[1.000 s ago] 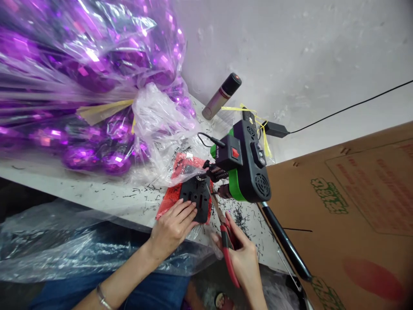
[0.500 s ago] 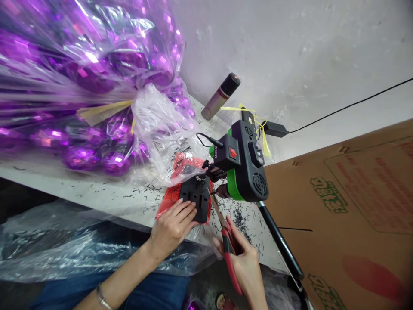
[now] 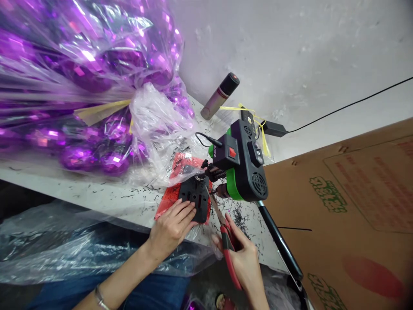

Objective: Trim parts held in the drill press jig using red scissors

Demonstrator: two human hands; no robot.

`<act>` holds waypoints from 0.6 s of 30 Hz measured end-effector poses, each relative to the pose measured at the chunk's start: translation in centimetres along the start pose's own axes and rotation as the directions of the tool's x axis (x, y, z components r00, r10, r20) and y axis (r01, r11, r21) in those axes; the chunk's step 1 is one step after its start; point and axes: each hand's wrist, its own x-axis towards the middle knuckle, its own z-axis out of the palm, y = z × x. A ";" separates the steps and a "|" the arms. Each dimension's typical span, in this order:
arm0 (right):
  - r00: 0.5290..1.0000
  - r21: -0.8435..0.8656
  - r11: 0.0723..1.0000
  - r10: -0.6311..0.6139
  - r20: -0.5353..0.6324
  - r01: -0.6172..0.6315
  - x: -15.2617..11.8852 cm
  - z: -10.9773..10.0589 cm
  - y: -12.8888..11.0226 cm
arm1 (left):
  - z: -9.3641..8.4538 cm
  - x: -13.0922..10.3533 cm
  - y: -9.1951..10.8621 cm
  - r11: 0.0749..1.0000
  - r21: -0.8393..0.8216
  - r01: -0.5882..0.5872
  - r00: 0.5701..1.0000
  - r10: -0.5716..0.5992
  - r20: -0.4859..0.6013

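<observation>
My left hand (image 3: 171,224) lies with its fingers stretched out flat over the near end of a black slotted base plate (image 3: 200,206). Under the plate is a red plastic packet (image 3: 166,202). In my right hand (image 3: 245,258) is a pair of scissors (image 3: 226,249) with red and black handles; the blades point away from me and reach along the plate's right edge. A black and green motor-like device (image 3: 250,163) with a red switch stands just beyond the blade tips. The exact contact at the tips is too small to make out.
Purple mirrored balls in clear plastic (image 3: 112,82) fill the left. A spray can (image 3: 220,97) stands by the wall (image 3: 306,51). To the right are a cardboard box (image 3: 342,215) and a black-handled bar (image 3: 280,241). Black clippings (image 3: 238,217) litter the white table (image 3: 119,198).
</observation>
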 end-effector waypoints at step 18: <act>0.996 0.040 0.999 0.033 0.088 -0.037 0.5 0.0 0.0 | 0.1 0.0 -0.2 1.000 -0.005 -0.030 1.000 0.030 -0.011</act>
